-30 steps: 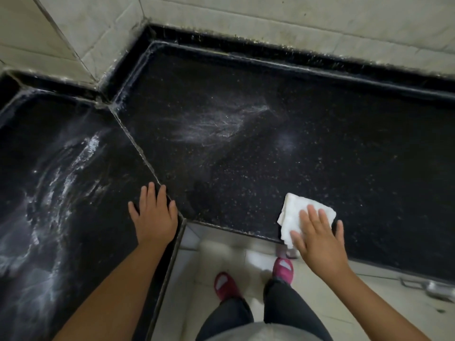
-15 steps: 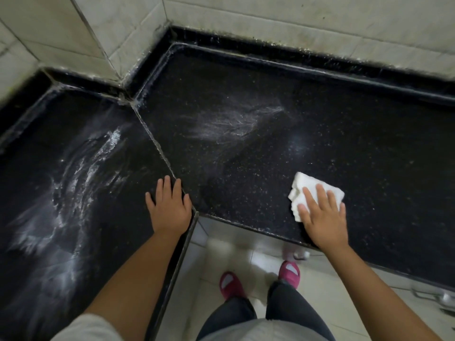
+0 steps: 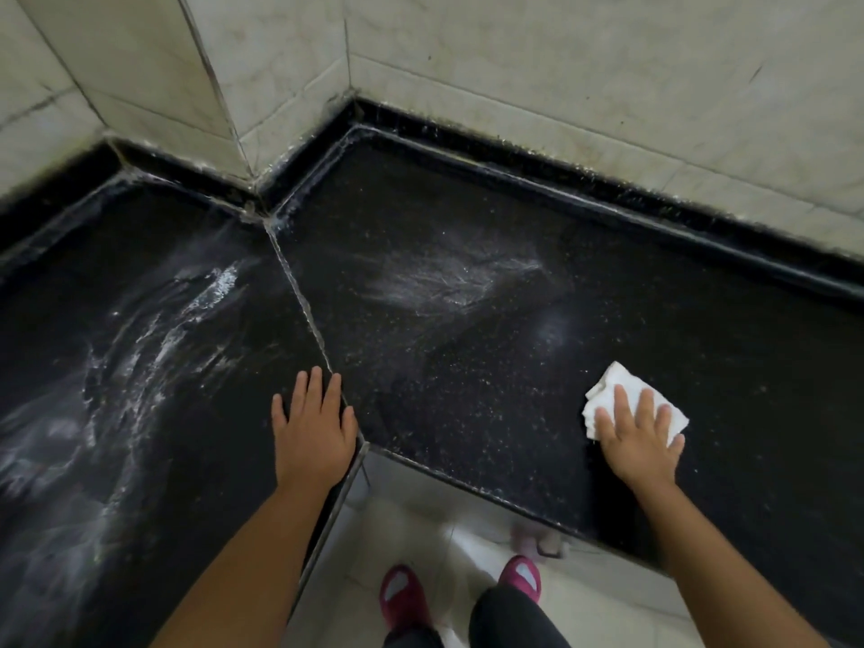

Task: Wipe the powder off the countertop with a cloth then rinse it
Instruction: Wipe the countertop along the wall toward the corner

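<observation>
A black speckled countertop (image 3: 467, 404) bends round a tiled corner. White powder lies smeared on it: a faint patch (image 3: 444, 282) in the middle of the right slab, and long thick streaks (image 3: 154, 339) across the left slab. A folded white cloth (image 3: 612, 385) lies on the right slab near the front edge. My right hand (image 3: 638, 437) presses flat on the cloth with straight, spread fingers. My left hand (image 3: 313, 427) rests flat on the counter beside the seam between the two slabs, holding nothing.
Pale tiled walls (image 3: 514, 86) rise behind a raised black back edge (image 3: 608, 198). Below the counter's front edge is a light tiled floor (image 3: 421, 516) with my feet in pink slippers (image 3: 402, 596).
My right hand has slid the cloth away from the front edge, further onto the right slab. My left hand stays put by the seam. The view has tilted up toward the wall.
</observation>
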{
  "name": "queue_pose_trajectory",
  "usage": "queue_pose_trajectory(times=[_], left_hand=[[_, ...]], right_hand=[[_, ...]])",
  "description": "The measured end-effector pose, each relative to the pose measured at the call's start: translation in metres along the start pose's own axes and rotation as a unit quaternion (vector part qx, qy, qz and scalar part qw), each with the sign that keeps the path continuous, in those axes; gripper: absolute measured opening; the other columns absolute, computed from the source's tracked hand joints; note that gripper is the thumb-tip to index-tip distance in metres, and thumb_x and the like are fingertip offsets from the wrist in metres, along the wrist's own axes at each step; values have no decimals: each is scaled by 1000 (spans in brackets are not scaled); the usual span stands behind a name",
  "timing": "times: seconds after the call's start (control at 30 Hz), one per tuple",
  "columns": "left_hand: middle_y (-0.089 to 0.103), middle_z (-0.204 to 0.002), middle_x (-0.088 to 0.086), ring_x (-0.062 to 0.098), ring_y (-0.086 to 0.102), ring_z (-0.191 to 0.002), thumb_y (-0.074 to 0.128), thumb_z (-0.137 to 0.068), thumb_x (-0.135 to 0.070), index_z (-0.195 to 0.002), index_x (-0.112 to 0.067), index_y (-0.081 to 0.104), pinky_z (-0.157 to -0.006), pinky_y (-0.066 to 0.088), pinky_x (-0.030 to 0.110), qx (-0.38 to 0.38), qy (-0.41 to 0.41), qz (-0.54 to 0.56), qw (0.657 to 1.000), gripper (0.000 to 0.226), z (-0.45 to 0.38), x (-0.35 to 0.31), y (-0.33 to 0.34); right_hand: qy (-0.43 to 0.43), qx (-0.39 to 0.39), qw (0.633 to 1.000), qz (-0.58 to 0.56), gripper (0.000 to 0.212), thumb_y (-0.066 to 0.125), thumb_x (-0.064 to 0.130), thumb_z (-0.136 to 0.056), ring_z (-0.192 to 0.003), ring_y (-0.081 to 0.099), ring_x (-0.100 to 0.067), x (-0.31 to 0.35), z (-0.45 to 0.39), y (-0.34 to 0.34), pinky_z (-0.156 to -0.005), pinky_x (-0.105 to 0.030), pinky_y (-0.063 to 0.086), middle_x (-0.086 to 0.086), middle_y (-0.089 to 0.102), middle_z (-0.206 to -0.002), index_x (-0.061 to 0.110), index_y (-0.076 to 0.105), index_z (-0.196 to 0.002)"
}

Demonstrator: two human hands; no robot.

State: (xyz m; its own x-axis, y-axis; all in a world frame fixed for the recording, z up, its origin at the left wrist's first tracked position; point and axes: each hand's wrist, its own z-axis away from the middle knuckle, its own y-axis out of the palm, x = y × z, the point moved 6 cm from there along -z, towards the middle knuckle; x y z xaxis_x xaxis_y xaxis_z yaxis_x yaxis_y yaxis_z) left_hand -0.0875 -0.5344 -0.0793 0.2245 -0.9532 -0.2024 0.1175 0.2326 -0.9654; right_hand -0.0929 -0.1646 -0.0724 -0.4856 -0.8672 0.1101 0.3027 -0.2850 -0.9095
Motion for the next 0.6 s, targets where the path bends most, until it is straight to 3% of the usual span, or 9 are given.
queue_pose_trajectory(times=[0.1, 0.2, 0.27, 0.33, 0.37, 0.43, 0.47, 0.53, 0.6], left_hand=[[10, -155, 5, 19, 2, -143, 17, -97, -37, -146, -17, 20, -114, -1, 43, -14, 5, 11, 1000, 53, -2, -1, 2], [21, -152, 8, 22, 11, -142, 9, -86, -40, -142, -14, 30, -113, 4, 45, -11, 1, 13, 1000, 66, -6, 0, 3], [35, -146, 12, 26, 27, -138, 16, -87, -36, -136, -11, 43, -110, 18, 49, -1, -1, -5, 1000, 61, -7, 3, 4], [56, -127, 17, 33, 50, -121, 26, -85, -31, -119, -5, 60, -95, 37, 57, -5, 6, -1, 1000, 54, -8, 3, 2], [59, -122, 18, 34, 55, -115, 28, -84, -30, -114, -4, 63, -90, 40, 59, -5, 5, 1, 1000, 53, -9, 3, 3], [57, -125, 18, 33, 52, -118, 26, -83, -31, -116, -4, 62, -94, 37, 58, -10, 0, 7, 1000, 56, -7, 3, 2], [53, -130, 17, 32, 47, -124, 21, -83, -33, -121, -5, 59, -99, 32, 55, -16, -6, 13, 1000, 60, -7, 4, 1], [48, -136, 15, 30, 41, -130, 16, -84, -36, -126, -6, 54, -104, 26, 53, -18, -8, 20, 1000, 64, -7, 4, 3], [50, -134, 16, 31, 43, -127, 18, -85, -36, -124, -6, 56, -102, 29, 55, -25, -4, 16, 1000, 62, -7, 4, 4]], right_hand=[[-9, 3, 1000, 7, 54, 19, 45, -98, -143, -12, -26, 42, -28, -9, -114, -50, -3, -1, -10, -157, 33, 3, -148], [-88, 21, 995, 49, 54, 15, 47, -98, -143, -13, -27, 107, -33, 2, -113, -50, -4, -1, -12, -157, 34, -1, -147], [-171, 42, 979, 100, 55, 7, 51, -96, -143, -13, -28, 155, -14, 22, -113, -51, -4, 0, -15, -156, 34, -4, -147], [-274, 48, 950, 140, 67, -9, 57, -85, -143, -10, -31, 197, 19, 49, -113, -52, -3, 0, -22, -152, 33, -4, -147], [-323, 40, 934, 145, 76, -16, 57, -80, -143, -2, -33, 209, 36, 60, -113, -54, 3, 0, -16, -151, 32, 5, -148], [-362, 5, 918, 159, 78, -14, 53, -88, -134, 36, -32, 216, 61, 71, -110, -50, 22, -2, 30, -149, 34, 44, -135], [-378, 16, 914, 145, 71, -7, 50, -94, -127, 45, -29, 213, 72, 79, -109, -46, 23, 0, 49, -138, 37, 55, -125], [-409, 37, 898, 160, 58, 2, 49, -97, -131, 35, -24, 190, 90, 92, -109, -42, 9, 4, 53, -135, 40, 53, -124], [-435, 25, 887, 155, 48, 6, 50, -98, -143, 10, -19, 153, 95, 91, -109, -40, 4, 10, 29, -151, 42, 39, -131]])
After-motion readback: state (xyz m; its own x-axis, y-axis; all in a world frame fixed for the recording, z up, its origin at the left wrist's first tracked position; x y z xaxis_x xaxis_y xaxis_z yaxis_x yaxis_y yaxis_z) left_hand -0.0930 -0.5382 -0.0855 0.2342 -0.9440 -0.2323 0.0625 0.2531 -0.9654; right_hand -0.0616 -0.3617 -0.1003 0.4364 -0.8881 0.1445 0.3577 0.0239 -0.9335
